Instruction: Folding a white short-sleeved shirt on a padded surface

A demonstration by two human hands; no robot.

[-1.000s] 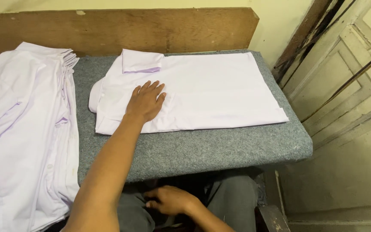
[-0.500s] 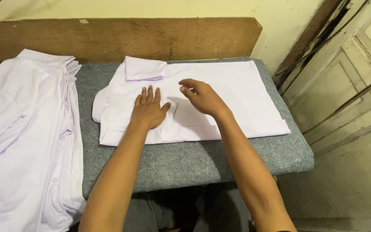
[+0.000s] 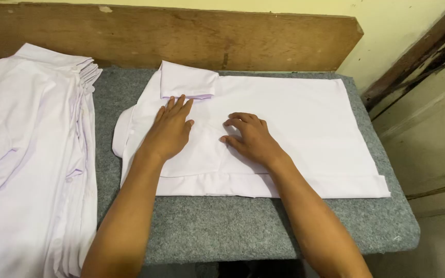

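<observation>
A pale lilac shirt (image 3: pixel 305 128) lies folded flat on a grey felt-covered table (image 3: pixel 233 231), its collar end toward the left near the back. My left hand (image 3: pixel 170 129) rests flat on the shirt just below the folded collar piece (image 3: pixel 187 80), fingers spread. My right hand (image 3: pixel 251 138) presses on the cloth beside it, fingers bent and pointing left. Neither hand grips anything.
A stack of several similar pale shirts (image 3: pixel 27 154) fills the left side and overhangs the front edge. A wooden board (image 3: pixel 181 38) stands along the back. A wooden door frame (image 3: pixel 418 62) runs at the right, past the table's edge.
My right hand came up from below the table onto the shirt and has slid a little nearer my left hand. My left hand stayed on the shirt.
</observation>
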